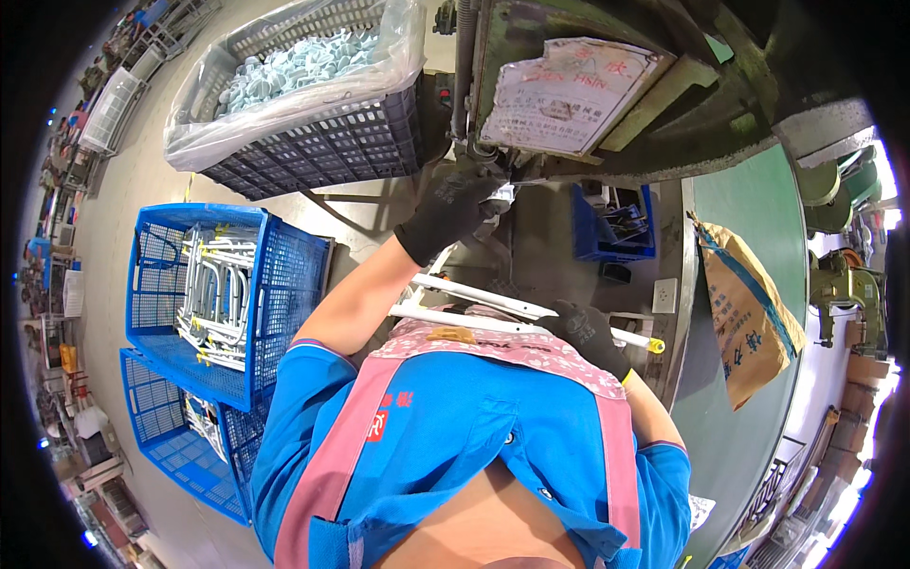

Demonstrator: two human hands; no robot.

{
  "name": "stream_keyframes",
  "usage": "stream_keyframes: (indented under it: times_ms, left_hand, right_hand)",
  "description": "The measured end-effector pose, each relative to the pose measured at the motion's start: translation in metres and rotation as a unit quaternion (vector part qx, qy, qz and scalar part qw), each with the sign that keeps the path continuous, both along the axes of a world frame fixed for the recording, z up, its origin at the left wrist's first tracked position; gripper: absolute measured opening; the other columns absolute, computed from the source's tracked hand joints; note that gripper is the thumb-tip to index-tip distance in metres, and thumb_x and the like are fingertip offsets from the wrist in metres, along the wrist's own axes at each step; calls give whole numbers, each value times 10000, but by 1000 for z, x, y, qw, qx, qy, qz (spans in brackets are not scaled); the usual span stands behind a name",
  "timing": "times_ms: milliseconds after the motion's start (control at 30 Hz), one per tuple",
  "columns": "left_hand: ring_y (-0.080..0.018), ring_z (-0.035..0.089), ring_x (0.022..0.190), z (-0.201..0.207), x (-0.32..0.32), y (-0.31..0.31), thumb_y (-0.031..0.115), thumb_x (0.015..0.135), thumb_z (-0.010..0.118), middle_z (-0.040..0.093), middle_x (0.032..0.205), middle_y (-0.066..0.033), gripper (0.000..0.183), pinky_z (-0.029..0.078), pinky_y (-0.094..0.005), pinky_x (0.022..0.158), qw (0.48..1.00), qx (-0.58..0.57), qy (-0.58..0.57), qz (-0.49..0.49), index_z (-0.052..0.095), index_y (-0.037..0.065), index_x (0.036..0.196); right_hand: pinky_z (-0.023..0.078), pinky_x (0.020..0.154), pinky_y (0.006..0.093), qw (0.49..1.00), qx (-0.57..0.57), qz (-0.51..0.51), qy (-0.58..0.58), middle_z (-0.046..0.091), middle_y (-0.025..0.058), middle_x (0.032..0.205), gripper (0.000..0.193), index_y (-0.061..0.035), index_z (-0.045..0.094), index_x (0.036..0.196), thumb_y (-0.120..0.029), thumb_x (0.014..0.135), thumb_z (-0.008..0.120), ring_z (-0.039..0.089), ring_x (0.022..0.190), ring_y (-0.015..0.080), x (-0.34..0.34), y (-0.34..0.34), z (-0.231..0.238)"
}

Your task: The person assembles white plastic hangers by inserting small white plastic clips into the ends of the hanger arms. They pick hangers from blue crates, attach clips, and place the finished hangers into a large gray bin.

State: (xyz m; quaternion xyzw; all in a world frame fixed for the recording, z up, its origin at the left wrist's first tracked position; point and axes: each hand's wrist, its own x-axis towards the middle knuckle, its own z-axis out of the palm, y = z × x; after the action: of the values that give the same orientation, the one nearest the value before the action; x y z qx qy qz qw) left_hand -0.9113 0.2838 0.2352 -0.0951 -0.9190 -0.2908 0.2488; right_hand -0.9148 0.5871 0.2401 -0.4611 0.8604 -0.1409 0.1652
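Observation:
My left hand [453,211], in a black glove, reaches up under the green machine [654,90]. Its fingers are closed at a small pale plastic part [503,194] by the machine's working point; the fingertips are partly hidden. My right hand [580,330], also gloved in black, is wrapped round a white tubular metal frame [474,321] in front of my apron. The frame's tubes run sideways across my lap. One tube end with a yellow cap [656,346] sticks out to the right of that hand.
A dark crate [322,142] lined with clear plastic holds many pale blue parts at far left. Two blue crates [261,303] of white tubular frames stand at left. A blue bin [614,248] sits beneath the machine. On the green table [687,417] at right lies a brown sack [744,313].

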Motion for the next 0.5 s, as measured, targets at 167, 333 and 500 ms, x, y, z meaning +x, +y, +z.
stream_keyframes:
  times_ms: [167,333,500]
  left_hand:
    - [-315,628,920,-17,2,2,219,764,733,646,1050,-132,506,496,-393,820,996,-72,-10,50,581,106,1233]
    - [-284,611,925,-3,32,-42,232,737,771,638,1019,-142,476,488,-393,796,991,113,-66,27,612,66,1154]
    - [-144,584,622,-10,90,-88,220,787,754,643,731,-79,319,476,-289,610,904,137,-391,-107,675,76,1061]
  right_hand:
    - [497,647,436,998,-41,16,45,645,161,931,278,-101,709,928,-351,819,657,642,777,341,2,0,6]
    - [500,636,405,988,-48,95,108,630,94,990,193,-184,734,908,-273,738,715,627,793,281,-8,-9,21]
    - [507,638,401,988,-42,85,123,628,70,1017,223,-208,732,913,-215,691,717,634,800,274,-29,-36,28]
